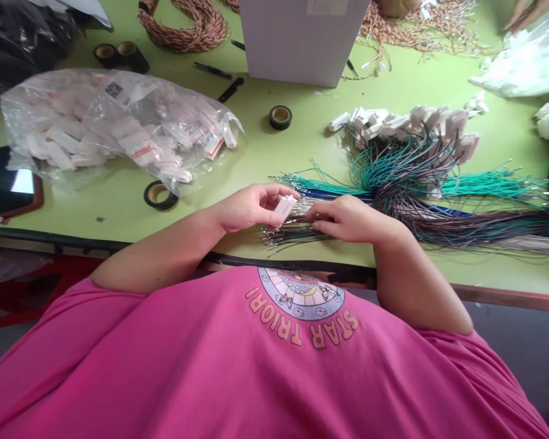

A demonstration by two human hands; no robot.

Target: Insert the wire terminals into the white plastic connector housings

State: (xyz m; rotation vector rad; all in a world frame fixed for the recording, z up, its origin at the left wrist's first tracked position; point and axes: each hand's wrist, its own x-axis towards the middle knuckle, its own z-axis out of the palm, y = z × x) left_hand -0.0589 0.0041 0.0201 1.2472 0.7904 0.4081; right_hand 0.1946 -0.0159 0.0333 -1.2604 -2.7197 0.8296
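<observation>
My left hand [247,207] pinches a small white plastic connector housing [285,208] between thumb and fingers, just above the table's front part. Close by on the right, my right hand [347,218] has its fingers curled and pinched on a thin wire among the loose wire ends; which wire it is cannot be made out. Beneath both hands lie the crimped metal tips of the grey and white wires [301,213]. A green wire bundle [479,184] crosses behind, and a pile of white connectors [393,124] with wires attached sits beyond my right hand.
A clear bag of white connectors [119,122] lies at left, beside a phone [16,183]. Rolls of black tape [280,117] sit on the green table. A grey box [301,39] stands at the back, near twisted red-white wires [187,27]. Someone's hand [530,13] shows at top right.
</observation>
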